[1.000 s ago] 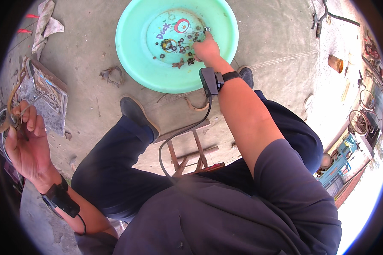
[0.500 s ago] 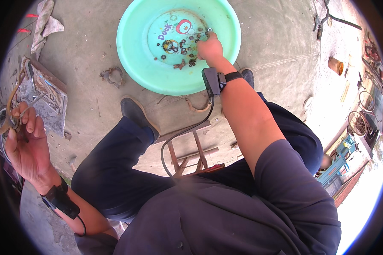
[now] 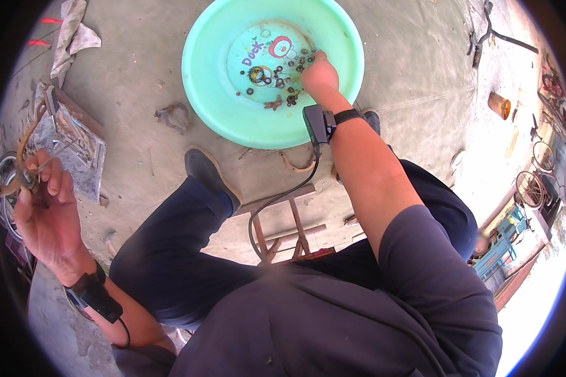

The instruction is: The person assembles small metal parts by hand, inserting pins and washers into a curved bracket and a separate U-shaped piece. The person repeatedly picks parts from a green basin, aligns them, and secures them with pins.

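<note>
My left hand [image 3: 49,210], held up at the far left, grips a rusty curved metal arm [image 3: 30,141] with a thin rod across it; fingers and thumb are closed around its joint. My right hand [image 3: 321,75] reaches into a mint-green plastic basin [image 3: 201,107], low over its right inner side. Its fingers are curled together, the tips mostly hidden by the hand, so what they pinch is not visible. Beside them lie several small dark nuts and washers [image 3: 280,82], a ring-like part [image 3: 258,76] and a rusty branched piece [image 3: 273,103].
A rusty clamp-like part [image 3: 172,118] and a curved tan metal piece [image 3: 299,164] lie on the concrete floor. A wooden stool frame [image 3: 299,223] stands between my legs. Left are a worn box-like board [image 3: 78,141] and a wheel [image 3: 5,188]; right are a tin [image 3: 499,105] and bicycles [image 3: 531,187].
The whole view has shifted slightly. My right fingers have curled in more tightly at the same part of the basin. My left hand keeps its hold on the curved metal arm.
</note>
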Demonstrator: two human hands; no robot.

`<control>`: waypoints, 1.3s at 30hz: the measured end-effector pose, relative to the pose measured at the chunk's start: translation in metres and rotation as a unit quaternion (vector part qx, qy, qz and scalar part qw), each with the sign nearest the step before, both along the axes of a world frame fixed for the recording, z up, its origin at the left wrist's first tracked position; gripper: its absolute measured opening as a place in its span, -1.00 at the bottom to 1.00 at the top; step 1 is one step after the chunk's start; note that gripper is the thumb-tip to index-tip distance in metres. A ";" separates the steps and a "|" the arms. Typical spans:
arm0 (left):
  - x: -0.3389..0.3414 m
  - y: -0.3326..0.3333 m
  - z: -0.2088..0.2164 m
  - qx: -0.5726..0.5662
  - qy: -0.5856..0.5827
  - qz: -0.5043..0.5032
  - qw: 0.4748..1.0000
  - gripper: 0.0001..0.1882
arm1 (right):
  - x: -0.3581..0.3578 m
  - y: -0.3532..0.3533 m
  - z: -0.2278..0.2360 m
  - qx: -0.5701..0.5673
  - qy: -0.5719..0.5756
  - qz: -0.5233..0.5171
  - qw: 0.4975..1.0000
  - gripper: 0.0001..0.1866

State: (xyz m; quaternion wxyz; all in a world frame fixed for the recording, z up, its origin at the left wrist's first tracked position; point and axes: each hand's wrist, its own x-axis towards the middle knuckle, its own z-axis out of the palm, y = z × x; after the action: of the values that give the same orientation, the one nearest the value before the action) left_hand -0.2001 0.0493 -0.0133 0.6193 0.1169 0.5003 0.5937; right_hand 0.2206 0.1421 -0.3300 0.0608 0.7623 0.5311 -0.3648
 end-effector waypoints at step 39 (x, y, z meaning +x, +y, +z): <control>0.158 -0.038 0.044 0.085 0.001 -0.173 0.981 -0.72 | 0.003 -0.002 0.382 0.014 0.584 0.046 0.810 -0.86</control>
State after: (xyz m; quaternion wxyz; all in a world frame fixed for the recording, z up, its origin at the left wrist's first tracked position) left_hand -0.0424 0.0118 0.0304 0.7001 0.2543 0.4206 0.5179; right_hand 0.2232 0.1397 0.0517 -0.2546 0.3807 0.5063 -0.7307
